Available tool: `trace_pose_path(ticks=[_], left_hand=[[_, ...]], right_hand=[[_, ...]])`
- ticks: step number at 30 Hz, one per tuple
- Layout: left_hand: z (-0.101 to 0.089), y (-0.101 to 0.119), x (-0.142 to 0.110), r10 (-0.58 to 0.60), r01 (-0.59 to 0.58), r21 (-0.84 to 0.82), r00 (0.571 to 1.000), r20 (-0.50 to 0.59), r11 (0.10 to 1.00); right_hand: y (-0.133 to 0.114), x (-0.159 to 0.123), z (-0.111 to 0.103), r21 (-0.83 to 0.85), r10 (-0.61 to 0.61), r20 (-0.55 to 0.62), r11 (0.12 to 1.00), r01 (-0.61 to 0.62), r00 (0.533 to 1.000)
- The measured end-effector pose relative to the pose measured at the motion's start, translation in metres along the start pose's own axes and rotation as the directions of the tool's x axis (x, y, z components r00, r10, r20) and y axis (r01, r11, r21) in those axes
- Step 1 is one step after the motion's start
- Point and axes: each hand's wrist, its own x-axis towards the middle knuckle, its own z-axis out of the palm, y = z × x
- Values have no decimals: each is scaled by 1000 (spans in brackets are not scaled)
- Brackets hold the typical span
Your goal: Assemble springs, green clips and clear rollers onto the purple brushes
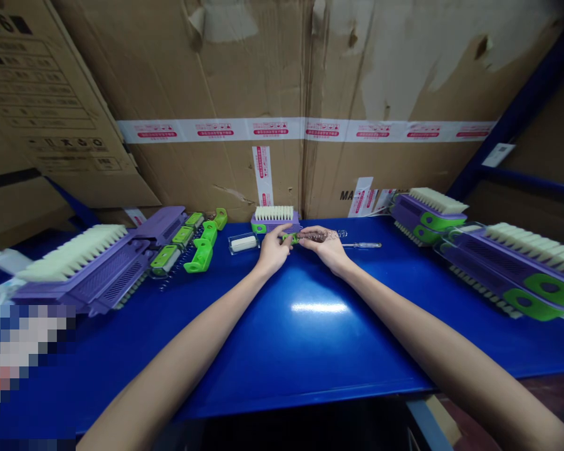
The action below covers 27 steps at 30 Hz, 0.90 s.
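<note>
My left hand is closed on a small green plastic part near the middle of the blue table. Close beside it, the fingers of my right hand are wrapped round a thin coil spring, whose end sticks out to the right. The spring's other end meets the green part, though the fingers hide how they join. Just behind my hands stands a purple brush with cream bristles. A clear-handled screwdriver lies to the right of my right hand. Left of my left hand is a white block in a clear case.
Stacked purple brushes stand on the left, with loose bright green parts and green-and-metal pieces beside them. More purple and green brushes are stacked at the right. A large taped cardboard box walls the back of the blue table.
</note>
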Motion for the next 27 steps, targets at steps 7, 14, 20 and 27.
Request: trace_pose_path(ticks=[7,14,20,27], left_hand=[[2,7,-1,-37,38,-137,999,15,990],[1,5,-1,-35,40,-74,996,77,996],[1,3,-1,-11,16,-112,999,48,994],[0,3,-3,34,-34,-34,999,3,999]], right_hand=[[2,0,-1,-12,-49,-41,999,49,998],[-4,-1,-6,-51,-53,-26,997,52,998],[-7,-1,-3,-61,-28,2,998,28,1000],[-4,1,-3,-39,-8,17,999,8,1000]])
